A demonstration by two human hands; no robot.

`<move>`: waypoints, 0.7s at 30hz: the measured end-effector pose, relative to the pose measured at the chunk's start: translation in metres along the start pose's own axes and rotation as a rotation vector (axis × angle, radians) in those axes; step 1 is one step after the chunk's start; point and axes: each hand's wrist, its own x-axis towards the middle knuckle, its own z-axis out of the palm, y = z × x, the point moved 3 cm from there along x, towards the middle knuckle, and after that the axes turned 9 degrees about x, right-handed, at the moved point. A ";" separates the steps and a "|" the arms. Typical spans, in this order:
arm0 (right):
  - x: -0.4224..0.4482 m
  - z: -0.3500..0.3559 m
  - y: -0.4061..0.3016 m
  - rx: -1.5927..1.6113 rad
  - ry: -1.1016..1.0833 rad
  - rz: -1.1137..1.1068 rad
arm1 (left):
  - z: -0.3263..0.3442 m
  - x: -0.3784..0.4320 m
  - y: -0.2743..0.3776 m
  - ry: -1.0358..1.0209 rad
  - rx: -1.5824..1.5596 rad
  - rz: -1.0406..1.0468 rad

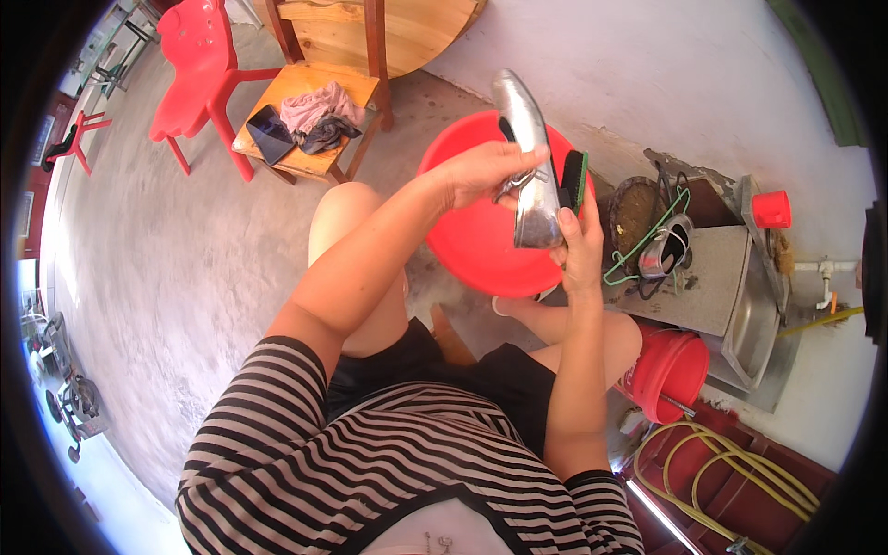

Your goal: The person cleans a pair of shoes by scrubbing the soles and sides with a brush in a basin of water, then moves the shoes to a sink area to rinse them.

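A silver shoe with a strap is held over a red plastic basin. My left hand grips it around the middle, thumb across its side. My right hand holds a brush with a green back and dark bristles, close beside the shoe's heel end. Whether the bristles touch the shoe cannot be made out. The basin stands on the floor in front of my knees. A second silver shoe rests by the sink, against a green hanger.
On the left, a wooden chair bears crumpled cloths and a dark phone or tablet. Beyond it stands a red plastic chair. At right are a metal sink, a red bucket, a red mug and a coiled yellow hose.
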 end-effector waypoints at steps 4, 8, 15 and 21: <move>0.013 -0.013 -0.026 -0.171 -0.131 -0.102 | 0.015 -0.005 -0.002 -0.177 -0.040 -0.032; 0.022 -0.031 -0.039 -0.563 0.007 -0.261 | 0.013 -0.002 -0.010 -0.106 0.169 0.024; -0.014 0.012 -0.039 -0.798 0.113 -0.447 | 0.017 0.013 -0.021 0.176 0.230 0.264; -0.002 0.013 -0.043 -0.886 0.196 -0.472 | 0.019 0.011 -0.031 0.326 0.554 0.528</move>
